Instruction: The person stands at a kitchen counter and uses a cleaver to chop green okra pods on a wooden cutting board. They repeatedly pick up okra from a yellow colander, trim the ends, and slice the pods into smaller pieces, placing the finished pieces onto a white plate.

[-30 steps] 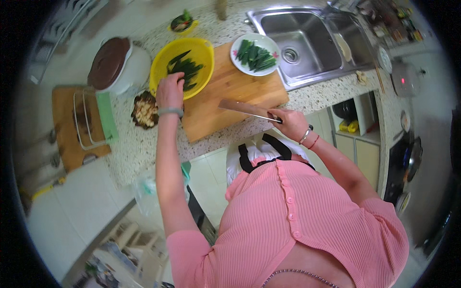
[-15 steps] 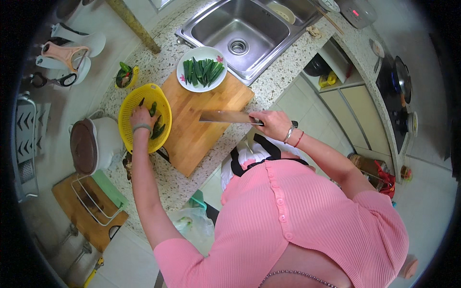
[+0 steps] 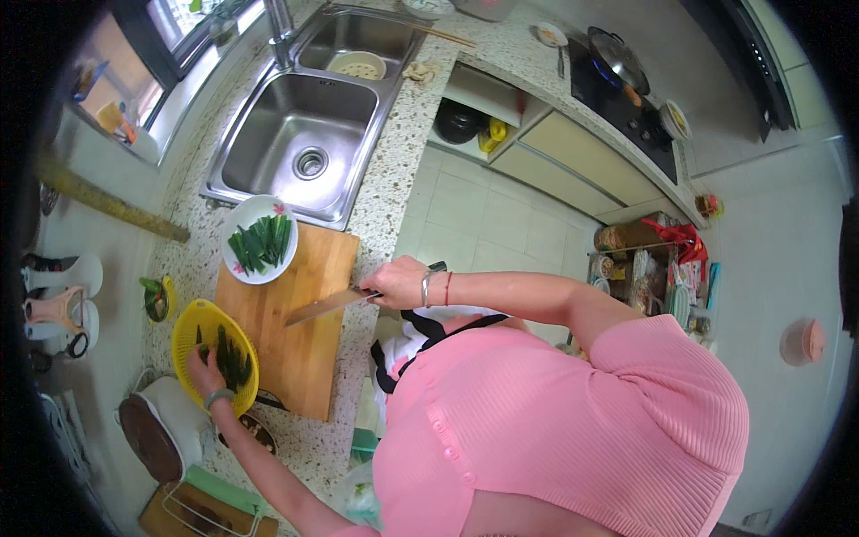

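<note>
My left hand [image 3: 204, 371] is down inside a yellow plastic colander [image 3: 182, 327], its fingers closed on a long dark green vegetable [image 3: 199, 335] whose tip sticks out past them. Several more long green vegetables [image 3: 234, 362] lie beside the hand. In my right hand [image 3: 401, 279] is a cleaver [image 3: 324, 306] with a wide blade, gripped by its dark handle. The blade points left above the wooden cutting board [image 3: 300, 367]. At the board's far left corner, a white plate with pink flowers [image 3: 260, 203] carries cut green pieces [image 3: 261, 243].
Beyond the board is a steel double sink [image 3: 304, 116]. Left of the colander stand a small yellow cup [image 3: 159, 300] with peppers and a white pot with a brown lid [image 3: 150, 438]. A pan [image 3: 617, 61] sits on the stove at far right.
The view has turned, so the sink and counter appear further left. My left hand remains in the colander. The cleaver now slants down to the left; before, it was nearly level.
</note>
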Tool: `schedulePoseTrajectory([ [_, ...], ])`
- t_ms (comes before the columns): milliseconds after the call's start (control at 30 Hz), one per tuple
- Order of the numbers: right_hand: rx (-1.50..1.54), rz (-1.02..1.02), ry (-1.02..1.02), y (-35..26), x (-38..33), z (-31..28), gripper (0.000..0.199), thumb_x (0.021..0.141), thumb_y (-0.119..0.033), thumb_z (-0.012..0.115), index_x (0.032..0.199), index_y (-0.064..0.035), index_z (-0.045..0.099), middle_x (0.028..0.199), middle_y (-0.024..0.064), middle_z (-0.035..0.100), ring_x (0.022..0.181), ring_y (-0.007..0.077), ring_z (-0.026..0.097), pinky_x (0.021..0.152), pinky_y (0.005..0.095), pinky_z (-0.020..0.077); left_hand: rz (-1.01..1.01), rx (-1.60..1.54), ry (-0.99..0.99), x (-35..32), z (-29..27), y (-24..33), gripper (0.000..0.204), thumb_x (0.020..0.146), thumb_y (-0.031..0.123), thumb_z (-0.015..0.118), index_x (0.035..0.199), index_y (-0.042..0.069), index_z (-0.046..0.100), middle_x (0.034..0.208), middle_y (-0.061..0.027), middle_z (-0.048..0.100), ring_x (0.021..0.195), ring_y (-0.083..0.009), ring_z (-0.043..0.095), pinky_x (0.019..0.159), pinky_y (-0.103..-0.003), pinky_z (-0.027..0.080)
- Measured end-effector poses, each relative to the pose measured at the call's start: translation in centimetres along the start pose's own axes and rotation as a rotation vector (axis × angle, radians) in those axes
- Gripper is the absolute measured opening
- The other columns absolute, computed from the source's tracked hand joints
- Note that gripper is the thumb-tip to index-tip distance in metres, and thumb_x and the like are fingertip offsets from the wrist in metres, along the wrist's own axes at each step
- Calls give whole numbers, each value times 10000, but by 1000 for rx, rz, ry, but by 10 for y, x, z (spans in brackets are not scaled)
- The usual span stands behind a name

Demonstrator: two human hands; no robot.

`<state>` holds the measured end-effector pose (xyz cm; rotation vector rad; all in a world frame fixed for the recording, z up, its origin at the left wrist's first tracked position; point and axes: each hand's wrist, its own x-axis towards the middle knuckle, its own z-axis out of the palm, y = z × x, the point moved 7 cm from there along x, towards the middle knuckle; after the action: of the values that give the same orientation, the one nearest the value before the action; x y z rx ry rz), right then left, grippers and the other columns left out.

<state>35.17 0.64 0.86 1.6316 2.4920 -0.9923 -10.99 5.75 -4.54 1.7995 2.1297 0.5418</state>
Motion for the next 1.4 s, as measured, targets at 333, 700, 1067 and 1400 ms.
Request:
schedulePoseTrajectory([
  [333,193,146,55,29,-4,-3,247,825,-297,625,1011,-160,713,850,135,687,814,323,655,727,428,526,400,15,-136,-86,4,254,252,738,-38,655,974,27,597,979,-172,578,926,-338,550,821,-420,454],
  [700,240,162,-32,40,7,0,296,846,-353,628,1052,-154,706,848,154,686,783,336,655,724,416,526,198,48,-47,-87,101,224,336,770,95,703,1065,52,546,1051,-149,526,1017,-351,529,851,-448,458],
  [1067,229,121,-130,38,9,8,303,845,-355,633,1046,-141,708,808,155,683,733,333,653,701,410,527,105,-186,111,-133,101,196,260,743,117,744,969,75,622,1029,-120,549,1002,-319,525,881,-421,417],
  [1400,211,132,-151,27,9,-1,303,859,-347,605,1072,-155,703,870,150,695,800,338,661,753,421,530,95,-121,244,-119,102,214,336,762,157,734,1072,77,632,1101,-83,573,1061,-292,513,927,-418,394],
])
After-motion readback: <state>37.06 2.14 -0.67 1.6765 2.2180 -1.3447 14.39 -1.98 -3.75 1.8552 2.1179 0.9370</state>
